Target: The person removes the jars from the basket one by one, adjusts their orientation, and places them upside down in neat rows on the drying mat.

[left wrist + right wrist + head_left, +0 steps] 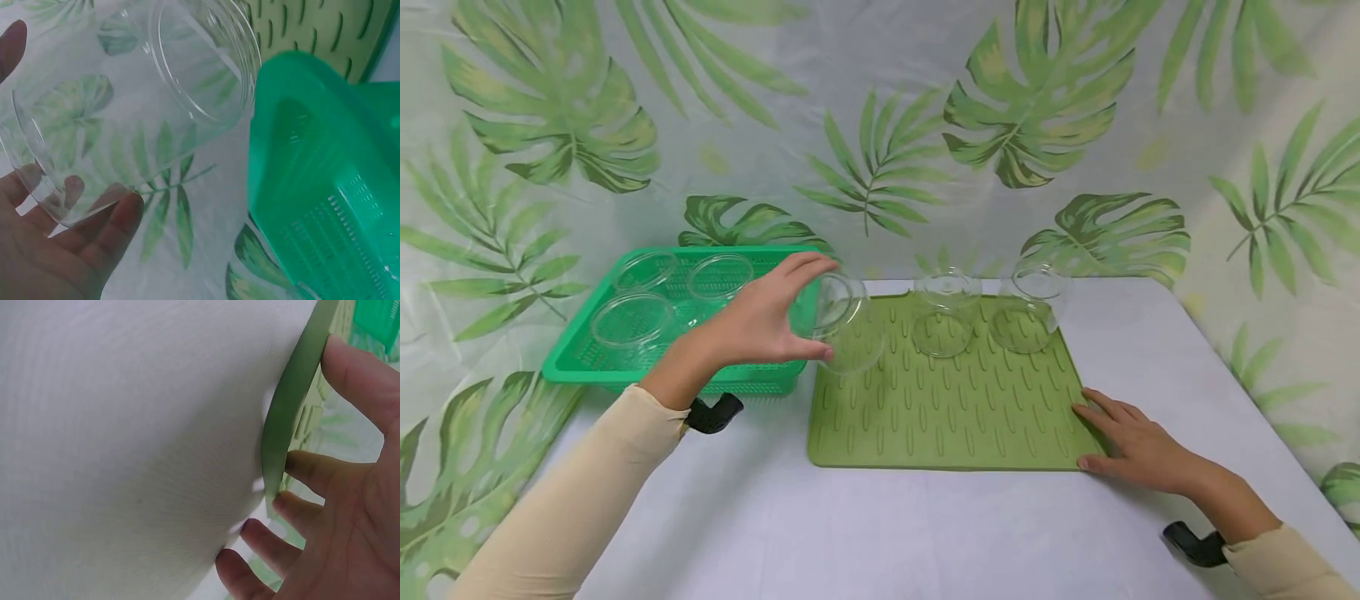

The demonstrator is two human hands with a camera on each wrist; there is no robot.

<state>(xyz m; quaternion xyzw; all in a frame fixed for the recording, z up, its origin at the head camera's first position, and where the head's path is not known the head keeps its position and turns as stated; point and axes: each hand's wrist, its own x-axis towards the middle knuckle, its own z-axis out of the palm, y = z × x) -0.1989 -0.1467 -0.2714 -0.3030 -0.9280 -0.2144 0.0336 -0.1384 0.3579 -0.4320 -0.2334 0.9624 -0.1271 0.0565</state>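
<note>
My left hand (767, 312) grips a clear cylindrical jar (857, 342) between thumb and fingers, held tilted above the left part of a green ribbed drying mat (940, 417). In the left wrist view the jar (144, 94) shows ring-shaped ridges at its far end, and the fingers curl round its near end. Two similar clear jars (943, 333) (1026, 325) stand on the mat's back half. My right hand (1138, 446) rests at the mat's right edge with fingers spread; in the right wrist view, the thumb and some fingertips touch the mat edge (290, 406).
A green perforated basket (572, 367) stands at the left, holding several clear jars (632, 321); its corner is close to the left hand. A white cloth (880, 533) covers the table. Behind hangs a leaf-patterned sheet (880, 100).
</note>
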